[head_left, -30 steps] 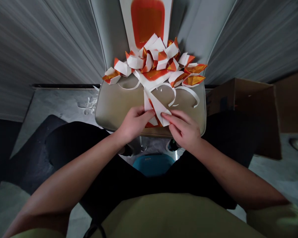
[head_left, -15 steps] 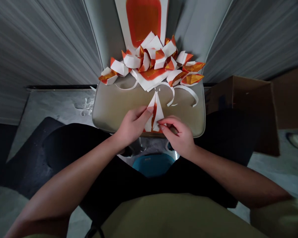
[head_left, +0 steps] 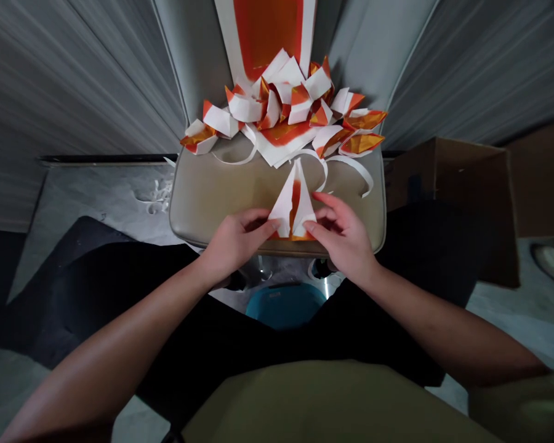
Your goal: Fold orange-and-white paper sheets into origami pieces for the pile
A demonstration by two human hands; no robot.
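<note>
Grey pleated curtain-like walls (head_left: 96, 74) are seen on both sides, with a padded chair seat (head_left: 203, 197) being used as a sort of worktop. Clock positions below are read from the folded paper triangle (head_left: 282, 206), so that's the dial centre.

So yeah, the triangle is held over the front edge of the seat, point aimed at 12. White flaps are shown on top, split by an orange-red gap, with gold-orange along the bottom edge. Whether it's rested on the seat or held a bit above can't be told.

Its lower corner at 8 o'clock is pinched by the left hand (head_left: 233, 243), thumb laid on top. The 4 o'clock corner is gripped the same way by the right hand (head_left: 348, 237), with the index finger stretched out along the edge.

Up at 12, a messy heap of folded paper pieces (head_left: 300, 101) is piled on some flat sheets (head_left: 281, 138), and a big orange panel with a white border (head_left: 268, 31) is propped against the backrest (head_left: 191, 55). Curled white strips (head_left: 357, 169) are scattered at 10 and 2. Paper shreds (head_left: 161, 194) are strewn on the floor at 9, a cardboard box (head_left: 475, 209) is parked at 3, and something blue (head_left: 284, 306) is tucked below at 6.
</note>
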